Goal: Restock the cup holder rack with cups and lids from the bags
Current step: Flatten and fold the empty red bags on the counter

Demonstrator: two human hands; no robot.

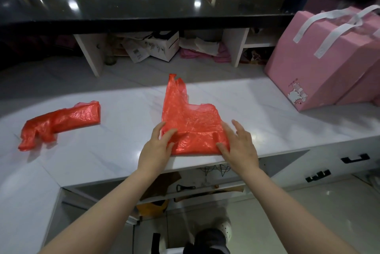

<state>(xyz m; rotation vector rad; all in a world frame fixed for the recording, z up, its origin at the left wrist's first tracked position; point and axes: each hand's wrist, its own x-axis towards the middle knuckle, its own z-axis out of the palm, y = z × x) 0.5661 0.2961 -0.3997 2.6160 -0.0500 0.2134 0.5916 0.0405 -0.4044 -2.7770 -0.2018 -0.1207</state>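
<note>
A flattened red plastic bag [191, 118] lies on the white marble counter [123, 140] near its front edge, its lower part folded up. My left hand [158, 148] pinches the fold at the bag's left side. My right hand [238, 142] rests on the bag's right edge with fingers spread, thumb pressing the fold. A second red bag [61, 122], folded into a strip, lies flat at the left of the counter. No cups, lids or rack are in view.
Pink gift boxes with white ribbon handles [320, 58] stand at the right of the counter. A black raised countertop [144, 4] runs across the back, with cluttered cubbies [156, 48] under it. Below the counter's front edge is an open shelf [195, 188] holding tools.
</note>
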